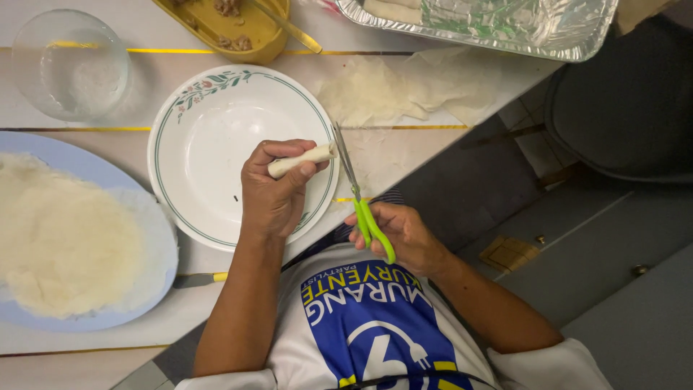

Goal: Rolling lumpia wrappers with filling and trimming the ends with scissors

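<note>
I see a thin, pale roll point(302, 160), smooth and tightly wrapped, held level over the white plate point(209, 137). My left hand point(274, 189) has its grip closed around the roll, one end sticking out. My right hand point(404, 235) grips green-handled scissors point(359, 195), blades at that end, possibly touching it. Loose wrappers point(404, 90) lie on the table point(86, 332) beyond.

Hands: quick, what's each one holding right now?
Left hand: closed around a rolled spring roll.
Right hand: gripping green-handled scissors.
</note>
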